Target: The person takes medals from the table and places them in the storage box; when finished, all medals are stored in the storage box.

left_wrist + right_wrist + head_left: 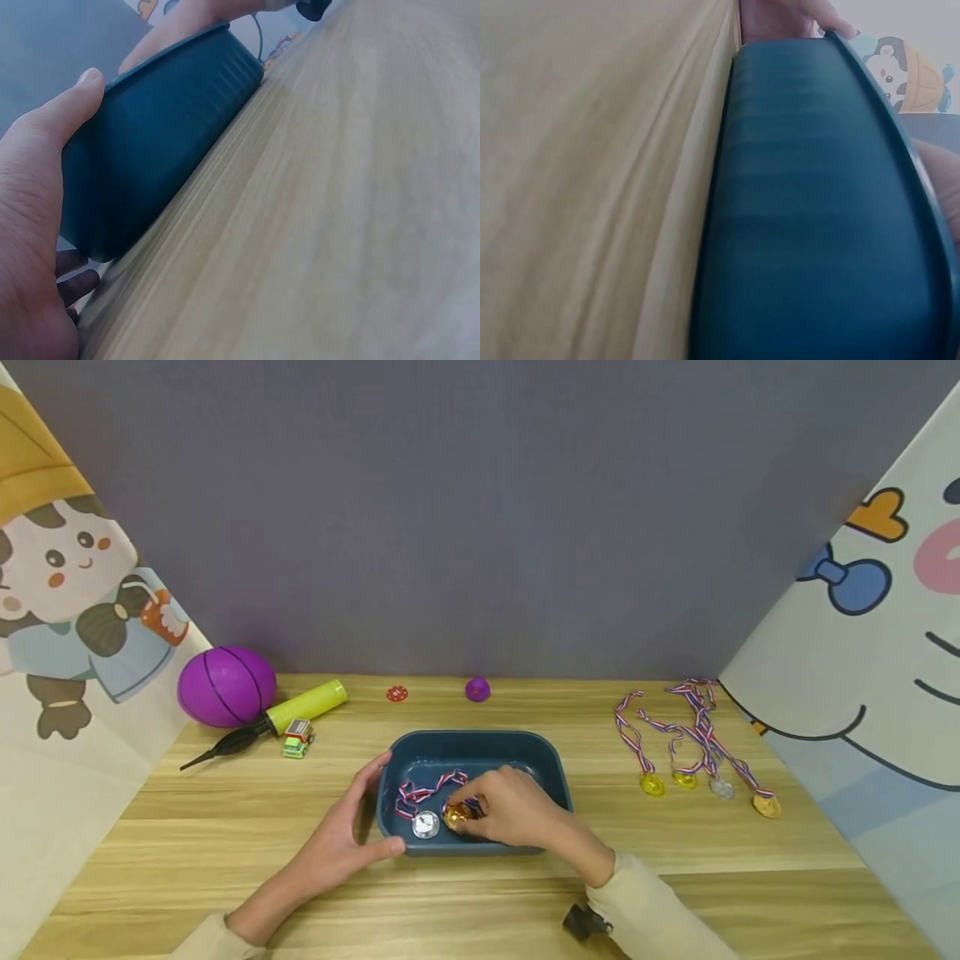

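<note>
Head view, right hand point(513, 810): reaches down into the tub, thumb and forefinger drawn close in a narrow pinch on a gold medal.
Left hand point(341, 839): spread wide around the tub's left end, gripping it with the thumb at the near corner and the fingers at the far one; the left wrist view shows the thumb on the rim.
Tub point(468, 747): dark blue, rounded corners, upright at the middle of the desk.
Gold medal point(456, 815): low in the tub, left of its middle, partly covered by the right hand.
Silver medal point(425, 825): inside too, just left of the gold one; a red, white and blue ribbon point(423, 793) lies behind it.
Desk point(247, 810): pale, streaked wood grain.
Desk, right side: four medals on striped ribbons, two yellow-gold point(652, 784) point(684, 779), one silvery point(722, 788), one deeper gold point(767, 806); several ribbons overlap.
Desk, far left: a purple ball point(243, 681) with dark lines, a yellow-green pump point(303, 706) with a black nozzle, and a small toy truck point(297, 739) beside it.
Desk, back: a red chip point(397, 693) and a small purple object point(477, 689).
Walls: plain grey point(480, 527) behind; cartoon panels left point(45, 793) and right point(862, 660).
Sleeves: beige point(660, 902), both arms.
</note>
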Tool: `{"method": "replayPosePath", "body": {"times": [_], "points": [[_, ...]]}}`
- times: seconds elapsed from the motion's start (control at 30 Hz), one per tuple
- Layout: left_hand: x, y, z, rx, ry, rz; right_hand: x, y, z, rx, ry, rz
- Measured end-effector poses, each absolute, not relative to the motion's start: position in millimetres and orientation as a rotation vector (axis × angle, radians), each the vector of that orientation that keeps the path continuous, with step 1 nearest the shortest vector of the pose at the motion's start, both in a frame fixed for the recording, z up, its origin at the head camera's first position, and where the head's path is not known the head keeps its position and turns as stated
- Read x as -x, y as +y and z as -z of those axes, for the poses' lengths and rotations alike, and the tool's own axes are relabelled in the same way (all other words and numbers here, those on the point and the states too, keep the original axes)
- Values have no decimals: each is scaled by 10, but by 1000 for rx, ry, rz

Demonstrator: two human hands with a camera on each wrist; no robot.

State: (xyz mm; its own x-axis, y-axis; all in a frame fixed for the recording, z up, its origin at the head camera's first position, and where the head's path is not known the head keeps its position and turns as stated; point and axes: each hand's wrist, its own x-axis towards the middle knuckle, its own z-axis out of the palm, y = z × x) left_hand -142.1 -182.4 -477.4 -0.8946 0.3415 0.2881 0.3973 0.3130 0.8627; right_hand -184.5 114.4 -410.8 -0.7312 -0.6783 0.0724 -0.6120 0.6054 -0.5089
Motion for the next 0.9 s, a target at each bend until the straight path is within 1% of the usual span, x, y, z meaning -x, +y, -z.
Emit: {"method": "replayPosePath", "body": {"times": [0.53,0.9], "points": [[1419,-1826,4783,707,-2500,1665,1865,1176,4106,1088,2694,764],[1420,-1819,4772,706,-2490,1671,1737,1254,4023,1122,2833,815]]}}
